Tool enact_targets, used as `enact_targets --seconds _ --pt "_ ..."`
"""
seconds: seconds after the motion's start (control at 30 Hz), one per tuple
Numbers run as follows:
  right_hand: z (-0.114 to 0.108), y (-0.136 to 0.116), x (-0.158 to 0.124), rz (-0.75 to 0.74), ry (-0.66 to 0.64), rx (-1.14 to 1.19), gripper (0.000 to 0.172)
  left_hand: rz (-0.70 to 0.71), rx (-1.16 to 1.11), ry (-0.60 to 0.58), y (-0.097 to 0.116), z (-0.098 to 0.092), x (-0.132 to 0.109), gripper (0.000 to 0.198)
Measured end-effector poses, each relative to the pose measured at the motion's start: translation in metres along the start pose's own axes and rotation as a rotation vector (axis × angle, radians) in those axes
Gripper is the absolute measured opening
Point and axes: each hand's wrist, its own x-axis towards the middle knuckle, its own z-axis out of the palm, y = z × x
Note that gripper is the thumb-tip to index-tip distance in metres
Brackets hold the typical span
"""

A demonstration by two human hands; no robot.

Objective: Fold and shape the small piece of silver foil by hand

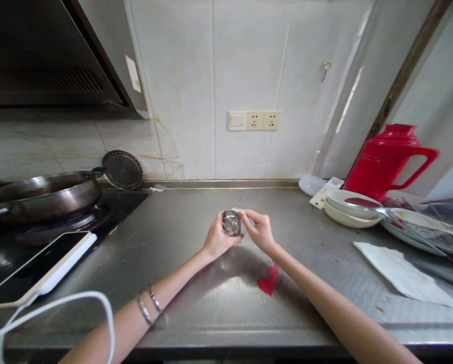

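Observation:
My left hand (215, 238) is wrapped around a small dark grey rounded thing (232, 224) with a shiny, see-through surface; its exact kind is unclear. From the right, the fingertips of my right hand (259, 230) pinch at the upper right edge of that same thing. Both hands are held together above the middle of the metal counter (188, 313). Torn red scraps (267, 283) lie on the counter just below, near my right forearm.
At the left, a steel pan (55, 194) sits on the black stove, with a phone (33, 270) and its white cable (59, 303) in front. On the right stand a red thermos (381, 164), stacked bowls (351, 220) and a white paper sheet (404, 275).

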Motion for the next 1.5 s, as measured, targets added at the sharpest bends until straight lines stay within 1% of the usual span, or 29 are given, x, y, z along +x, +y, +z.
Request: enact_targets --seconds 0.13,0.2,0.37,0.57,0.7,0.77,0.87,1.0,1.07,1.13,1.23,1.3,1.37,1.5 --pt "0.000 -0.009 -0.002 -0.124 0.009 -0.023 0.025 -0.035 -0.048 0.019 0.000 0.001 0.002 0.064" --pt "0.001 -0.012 -0.003 -0.138 0.014 -0.026 0.025 -0.027 -0.062 0.022 -0.002 0.001 0.002 0.063" --pt "0.003 -0.009 -0.002 -0.060 0.050 -0.014 0.025 0.023 -0.037 0.038 -0.006 0.000 0.001 0.072" --pt "0.002 -0.006 0.000 0.000 0.026 -0.040 0.030 0.084 0.077 0.043 -0.007 -0.001 0.002 0.074" --pt "0.001 -0.006 0.001 0.049 0.018 -0.056 0.031 0.128 0.164 -0.003 -0.006 -0.002 0.000 0.075" --pt "0.001 -0.007 0.001 0.047 0.007 -0.058 0.030 0.146 0.208 -0.033 -0.003 -0.002 -0.002 0.076" --pt "0.001 -0.010 -0.001 -0.040 -0.017 -0.038 0.025 0.140 0.221 -0.051 0.001 -0.001 -0.005 0.075" --pt "0.002 -0.014 -0.004 -0.305 -0.062 -0.029 0.023 0.145 0.170 -0.017 0.003 0.001 -0.004 0.070" --pt "0.003 -0.015 -0.004 -0.374 -0.086 -0.025 0.025 0.165 0.144 -0.003 0.003 0.002 -0.003 0.069" --pt "0.003 -0.014 -0.003 -0.343 -0.071 -0.014 0.024 0.170 0.130 0.002 0.002 0.002 -0.004 0.069" --pt "0.001 -0.011 -0.001 -0.199 -0.023 -0.008 0.022 0.154 0.145 -0.020 0.003 0.001 -0.006 0.072" --pt "0.000 -0.009 0.000 -0.140 -0.005 -0.020 0.022 0.154 0.161 -0.039 0.005 0.001 -0.008 0.074" --pt "-0.002 -0.009 0.001 -0.160 0.012 -0.035 0.022 0.153 0.166 -0.038 0.006 0.001 -0.008 0.076" --pt "-0.003 -0.010 -0.001 -0.303 -0.001 -0.067 0.023 0.104 0.103 -0.020 0.005 0.004 -0.006 0.075"
